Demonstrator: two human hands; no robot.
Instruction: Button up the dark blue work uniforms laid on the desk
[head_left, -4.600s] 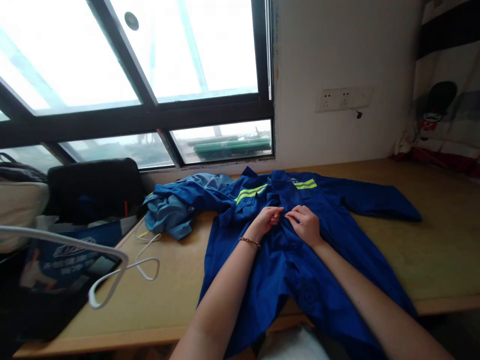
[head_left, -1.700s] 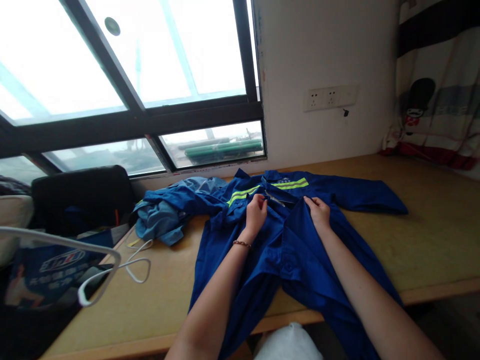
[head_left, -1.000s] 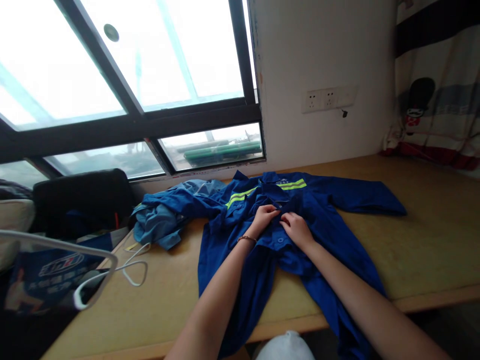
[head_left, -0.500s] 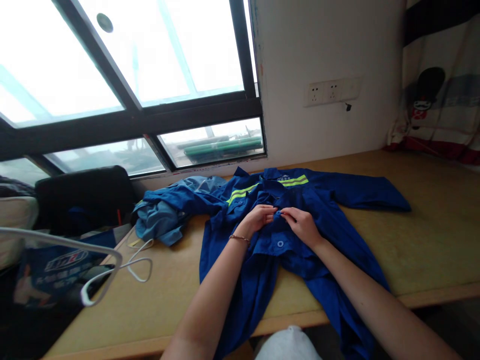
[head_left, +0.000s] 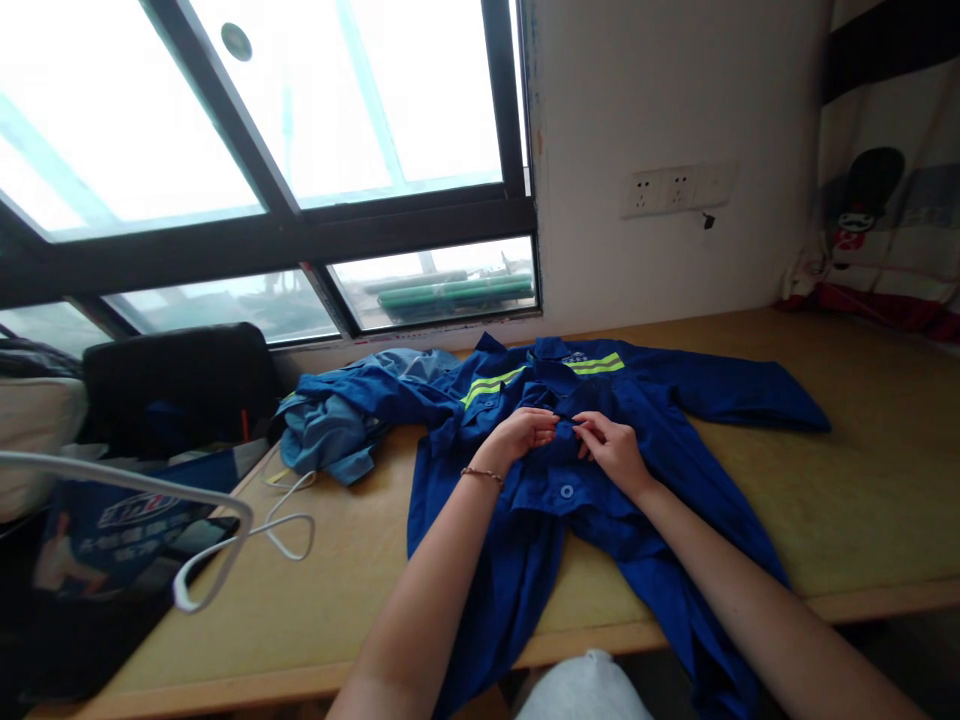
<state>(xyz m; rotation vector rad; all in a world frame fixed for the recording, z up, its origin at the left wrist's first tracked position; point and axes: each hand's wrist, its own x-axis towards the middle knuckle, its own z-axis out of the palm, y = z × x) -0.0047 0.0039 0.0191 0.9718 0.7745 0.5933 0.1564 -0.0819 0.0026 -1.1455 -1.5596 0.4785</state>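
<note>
A royal-blue work jacket with yellow-green reflective stripes (head_left: 600,470) was spread front-up on the long pale wooden table (head_left: 862,470), its collar toward the window and its hem draped over the near edge. Both hands were set on the jacket's front placket, just below the collar. The left hand (head_left: 521,435) was curled narrow, its fingertips pinching the left edge of the fabric; a beaded bracelet (head_left: 480,474) was worn at that wrist. The right hand (head_left: 611,447) was likewise closed to a pinch on the facing edge, fingertips nearly meeting those of the left. A round blue button (head_left: 567,492) was seen on the jacket just below the hands. Left of the jacket, a crumpled lighter-blue garment (head_left: 337,425) was heaped, touching its sleeve. Farther left of the jacket, a white plastic hanger (head_left: 289,520) was lying on the table.
</note>
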